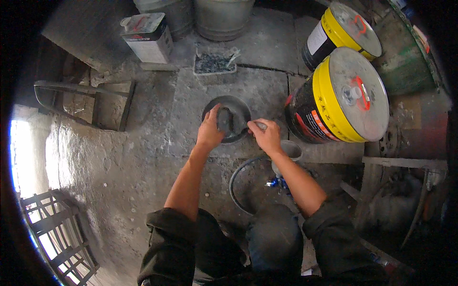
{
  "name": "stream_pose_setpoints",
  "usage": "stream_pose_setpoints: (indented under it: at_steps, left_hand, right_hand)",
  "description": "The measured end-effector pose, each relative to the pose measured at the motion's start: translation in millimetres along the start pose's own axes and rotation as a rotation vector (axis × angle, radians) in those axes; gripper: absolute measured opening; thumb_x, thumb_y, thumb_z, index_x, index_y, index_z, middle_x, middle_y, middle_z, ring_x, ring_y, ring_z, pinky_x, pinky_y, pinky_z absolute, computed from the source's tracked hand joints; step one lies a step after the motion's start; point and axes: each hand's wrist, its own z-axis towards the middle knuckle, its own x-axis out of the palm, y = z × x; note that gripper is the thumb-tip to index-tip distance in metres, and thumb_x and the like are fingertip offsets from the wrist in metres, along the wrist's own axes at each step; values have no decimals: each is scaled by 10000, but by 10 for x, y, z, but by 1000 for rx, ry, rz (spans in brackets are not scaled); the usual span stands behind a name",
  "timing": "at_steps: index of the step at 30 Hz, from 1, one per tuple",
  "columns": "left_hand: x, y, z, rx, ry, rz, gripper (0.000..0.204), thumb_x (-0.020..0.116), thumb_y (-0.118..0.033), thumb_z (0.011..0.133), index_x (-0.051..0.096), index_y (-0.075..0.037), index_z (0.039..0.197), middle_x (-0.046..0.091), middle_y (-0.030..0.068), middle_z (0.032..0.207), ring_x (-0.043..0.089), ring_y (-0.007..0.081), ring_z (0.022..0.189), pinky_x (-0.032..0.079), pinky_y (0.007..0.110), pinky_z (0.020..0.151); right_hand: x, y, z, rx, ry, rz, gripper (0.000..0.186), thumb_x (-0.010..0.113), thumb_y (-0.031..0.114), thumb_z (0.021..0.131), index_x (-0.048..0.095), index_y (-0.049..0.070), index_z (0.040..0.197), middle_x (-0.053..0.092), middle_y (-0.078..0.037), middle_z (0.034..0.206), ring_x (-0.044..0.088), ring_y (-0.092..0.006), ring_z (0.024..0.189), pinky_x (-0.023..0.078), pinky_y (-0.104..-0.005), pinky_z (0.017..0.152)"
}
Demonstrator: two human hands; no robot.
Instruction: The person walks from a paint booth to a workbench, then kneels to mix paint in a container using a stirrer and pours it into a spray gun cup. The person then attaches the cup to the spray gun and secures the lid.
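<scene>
The left hand (209, 127) was laid with lightly bent fingers against a dark piece (225, 120) in a round, dark bowl (242, 108); whether it was gripped or merely steadied could not be made out. By the right hand (267, 137), a small pale-ended tool (261, 126) was pinched at the bowl's right rim, its working end unseen. The dark piece was placed between the hands, nearer the left and touching it, with its long axis pointed roughly away from the body; from the right hand it was separated by a strip of bare bowl. Below the right wrist, a grey cup (292, 149) and a looped hose (232, 185) were seen. Beyond the hands, a rectangular tray (215, 75) was set; right of them, a yellow-banded drum (365, 107) was stood.
</scene>
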Motion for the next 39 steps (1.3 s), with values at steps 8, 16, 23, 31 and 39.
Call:
stream_pose_setpoints:
  at_steps: [8, 16, 23, 31, 39]
  left_hand:
    - [-103, 79, 26, -332, 88, -25, 576, 758, -46, 754, 612, -163, 1299, 710, 185, 1018, 676, 371, 958, 519, 463, 861]
    - [-69, 194, -21, -243, 25, 20, 513, 724, -51, 772, 659, -159, 1269, 716, 169, 961, 701, 292, 887, 546, 399, 765]
    - [-79, 225, 1, -307, 140, 28, 623, 697, 54, 730, 612, -109, 1325, 725, 183, 994, 720, 224, 892, 559, 368, 749]
    - [-132, 119, -30, -279, 132, 142, 567, 697, -62, 749, 609, -125, 1305, 715, 169, 979, 671, 388, 960, 532, 469, 850]
    - [-219, 114, -48, -287, 116, 136, 586, 698, -68, 772, 597, -162, 1341, 713, 178, 1022, 672, 387, 970, 533, 474, 861]
  right_hand:
    - [47, 106, -25, 488, -70, 511, 234, 685, 226, 886, 698, -8, 886, 725, -132, 756, 627, -138, 551, 496, -261, 500]
    - [63, -24, -147, 96, 27, 161, 244, 703, 216, 896, 690, -28, 887, 721, -118, 778, 644, -126, 616, 508, -260, 535]
    - [42, 110, -72, 447, 0, 508, 256, 708, 222, 887, 680, -30, 919, 726, -142, 804, 665, -149, 625, 536, -276, 539]
    - [229, 109, -132, 258, -126, 610, 250, 746, 193, 881, 715, -9, 1025, 708, -90, 787, 637, -120, 607, 528, -266, 560]
    - [-94, 131, -86, -289, 336, -173, 303, 738, 247, 867, 727, 65, 1108, 731, -140, 926, 687, -237, 768, 528, -333, 735]
